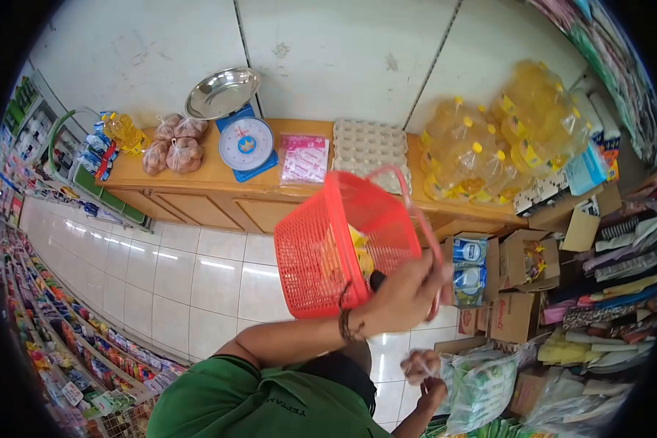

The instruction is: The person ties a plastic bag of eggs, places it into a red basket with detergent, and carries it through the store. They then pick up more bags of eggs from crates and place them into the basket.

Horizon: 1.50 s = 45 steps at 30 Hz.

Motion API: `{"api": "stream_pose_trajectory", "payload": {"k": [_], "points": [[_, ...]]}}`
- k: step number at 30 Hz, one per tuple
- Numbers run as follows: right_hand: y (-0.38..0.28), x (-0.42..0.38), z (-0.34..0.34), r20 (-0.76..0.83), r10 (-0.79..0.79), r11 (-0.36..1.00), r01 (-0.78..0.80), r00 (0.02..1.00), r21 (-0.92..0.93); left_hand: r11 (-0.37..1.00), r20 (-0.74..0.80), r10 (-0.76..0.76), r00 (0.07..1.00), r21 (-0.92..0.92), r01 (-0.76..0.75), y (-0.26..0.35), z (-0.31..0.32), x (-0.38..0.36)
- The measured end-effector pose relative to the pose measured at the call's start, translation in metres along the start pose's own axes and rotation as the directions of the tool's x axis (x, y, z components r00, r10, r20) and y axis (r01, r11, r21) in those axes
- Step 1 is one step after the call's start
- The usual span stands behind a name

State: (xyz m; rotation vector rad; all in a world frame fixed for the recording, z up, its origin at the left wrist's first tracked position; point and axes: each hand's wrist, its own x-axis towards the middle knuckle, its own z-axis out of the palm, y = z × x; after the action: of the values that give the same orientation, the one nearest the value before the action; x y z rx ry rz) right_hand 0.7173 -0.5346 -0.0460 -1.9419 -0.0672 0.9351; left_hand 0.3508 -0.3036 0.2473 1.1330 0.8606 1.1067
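Observation:
My left hand [409, 296] is wrapped round the handle of a red plastic basket [303, 252], with a dark bracelet on the wrist. The basket hangs tilted in front of the counter, its open top facing right. Yellow packaging [361, 248] shows inside it; the rest of the contents is partly hidden by the basket wall. Lower down, my right hand [432, 394] grips the top of a small clear bag of eggs [420, 365], held beside my body.
On the wooden counter [190, 182] stand bags of eggs [185, 153], a dial scale [246, 144], pink-and-white packets [304, 158], an egg tray [369, 146] and oil bottles [463, 157]. Cartons [515, 317] and plastic-wrapped packs [482, 390] lie right. Shelves [73, 343] line the left.

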Motion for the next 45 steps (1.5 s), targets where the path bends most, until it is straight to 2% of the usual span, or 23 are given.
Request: {"api": "stream_pose_trajectory", "payload": {"k": [2, 6, 8, 10, 13, 16, 18, 19, 20, 21, 22, 24, 28, 29, 30, 32, 34, 37, 39, 41, 42, 44, 45], "points": [[-0.054, -0.016, 0.044, 0.115, -0.075, 0.997, 0.072, 0.991, 0.025, 0.981, -0.080, 0.032, 0.996, -0.188, -0.047, 0.040, -0.029, 0.029], [-0.143, -0.014, 0.110, 0.399, -0.324, 0.944, 0.320, 0.858, 0.077, 0.958, -0.202, 0.228, 0.952, -0.129, -0.257, 0.072, -0.078, 0.079], [-0.199, -0.039, 0.154, 0.430, -0.439, 0.883, 0.467, 0.789, 0.044, 0.842, -0.196, 0.417, 0.888, -0.286, -0.458, 0.066, -0.101, 0.110], [-0.234, -0.020, 0.180, 0.568, -0.494, 0.784, 0.620, 0.658, -0.036, 0.794, -0.205, 0.488, 0.848, -0.299, -0.529, 0.052, -0.126, 0.141], [-0.287, -0.027, 0.229, 0.704, -0.444, 0.749, 0.660, 0.555, -0.047, 0.753, -0.231, 0.586, 0.777, -0.197, -0.627, 0.003, -0.165, 0.182], [-0.325, -0.052, 0.268, 0.712, -0.403, 0.769, 0.634, 0.576, -0.078, 0.809, -0.316, 0.499, 0.807, -0.166, -0.564, -0.028, -0.199, 0.194], [-0.347, -0.061, 0.286, 0.726, -0.396, 0.711, 0.688, 0.562, -0.144, 0.904, -0.602, 0.352, 0.717, 0.020, -0.427, -0.033, -0.230, 0.186], [-0.357, -0.069, 0.298, 0.752, -0.467, 0.660, 0.749, 0.464, -0.052, 0.904, -0.603, 0.351, 0.716, 0.017, -0.428, -0.030, -0.248, 0.184], [-0.366, -0.077, 0.308, 0.769, -0.529, 0.602, 0.798, 0.359, 0.042, 0.943, -0.655, 0.309, 0.690, 0.117, -0.312, -0.023, -0.265, 0.180], [-0.377, -0.084, 0.317, 0.768, -0.524, 0.619, 0.784, 0.368, 0.046, 0.962, -0.708, 0.274, 0.651, 0.205, -0.182, -0.019, -0.279, 0.176], [-0.387, -0.094, 0.326, 0.772, -0.519, 0.617, 0.786, 0.366, 0.043, 0.963, -0.713, 0.270, 0.647, 0.201, -0.180, -0.019, -0.291, 0.171], [-0.414, -0.129, 0.345, 0.747, -0.564, 0.679, 0.713, 0.352, 0.176, 0.765, -0.753, 0.446, 0.484, 0.601, 0.230, -0.026, -0.313, 0.161], [-0.465, -0.185, 0.385, 0.806, -0.511, 0.683, 0.710, 0.298, 0.171, 0.679, -0.685, 0.482, 0.546, 0.686, 0.262, -0.091, -0.355, 0.143], [-0.472, -0.195, 0.402, 0.806, -0.549, 0.635, 0.739, 0.223, 0.228, 0.855, -0.716, 0.357, 0.600, 0.510, 0.101, -0.117, -0.366, 0.141], [-0.480, -0.205, 0.420, 0.798, -0.585, 0.581, 0.762, 0.147, 0.285, 0.860, -0.723, 0.352, 0.595, 0.501, 0.100, -0.119, -0.365, 0.139], [-0.490, -0.227, 0.462, 0.820, -0.558, 0.564, 0.783, 0.129, 0.261, 0.996, -0.721, 0.088, 0.687, 0.078, -0.046, -0.109, -0.350, 0.138], [-0.489, -0.245, 0.498, 0.839, -0.536, 0.537, 0.805, 0.096, 0.250, 0.999, -0.680, 0.034, 0.732, 0.025, -0.023, -0.089, -0.343, 0.135], [-0.470, -0.246, 0.558, 0.895, -0.444, 0.513, 0.804, -0.049, 0.299, 0.998, -0.577, 0.013, 0.816, 0.055, 0.023, -0.091, -0.349, 0.128], [-0.453, -0.232, 0.603, 0.914, -0.303, 0.393, 0.839, -0.268, 0.376, 0.993, -0.585, 0.052, 0.809, 0.117, 0.020, -0.093, -0.351, 0.127], [-0.437, -0.231, 0.649, 0.925, -0.285, 0.186, 0.932, -0.251, 0.310, 0.976, -0.582, 0.067, 0.810, 0.208, 0.069, -0.098, -0.355, 0.126], [-0.427, -0.230, 0.669, 0.925, -0.281, 0.184, 0.931, -0.256, 0.314, 0.976, -0.587, 0.068, 0.807, 0.207, 0.068, -0.099, -0.356, 0.125], [-0.405, -0.228, 0.707, 0.970, -0.206, 0.212, 0.962, -0.131, 0.175, 0.961, -0.581, 0.023, 0.814, 0.237, 0.142, -0.099, -0.358, 0.125], [-0.389, -0.223, 0.721, 0.968, -0.206, 0.208, 0.960, -0.143, 0.186, 0.971, -0.571, 0.051, 0.820, 0.221, 0.094, -0.104, -0.359, 0.126]]}}
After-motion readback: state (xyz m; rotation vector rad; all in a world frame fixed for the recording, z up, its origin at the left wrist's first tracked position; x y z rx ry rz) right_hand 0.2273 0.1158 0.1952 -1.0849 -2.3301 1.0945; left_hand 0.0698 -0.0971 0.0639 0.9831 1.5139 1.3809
